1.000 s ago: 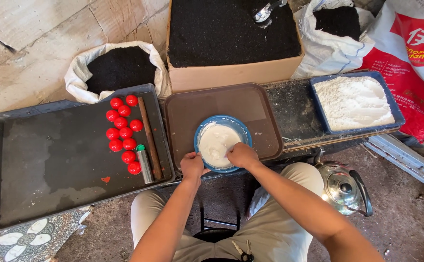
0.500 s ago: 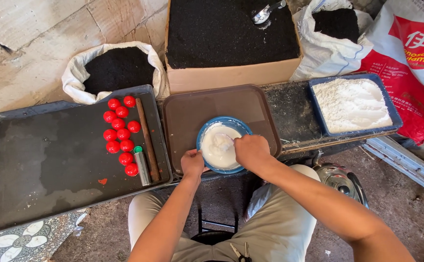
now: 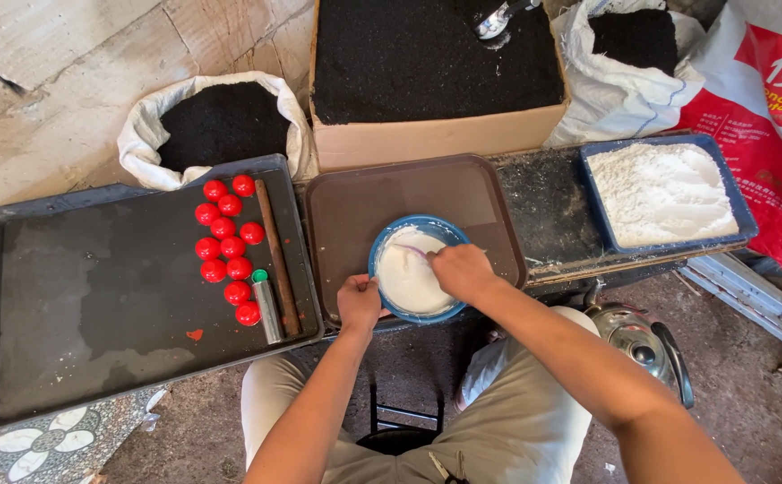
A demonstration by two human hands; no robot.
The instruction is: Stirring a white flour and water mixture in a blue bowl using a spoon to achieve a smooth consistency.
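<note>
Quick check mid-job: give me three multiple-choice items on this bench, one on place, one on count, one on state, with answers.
1. Where do the red balls lie?
A. Black tray
B. Brown tray
C. Cardboard box

2. How many red balls?
A. Five
B. Ten
C. Sixteen

3. What is the left hand doing?
A. Lifting the kettle
B. Gripping the blue bowl's rim
C. Resting on a knee

Answers: 1 A, they sit on the black tray beside a rod. 2 B, ten show. 3 B, it grips the blue bowl while the right hand works inside.

Hands (image 3: 463,272) at blue bowl (image 3: 389,246)
</note>
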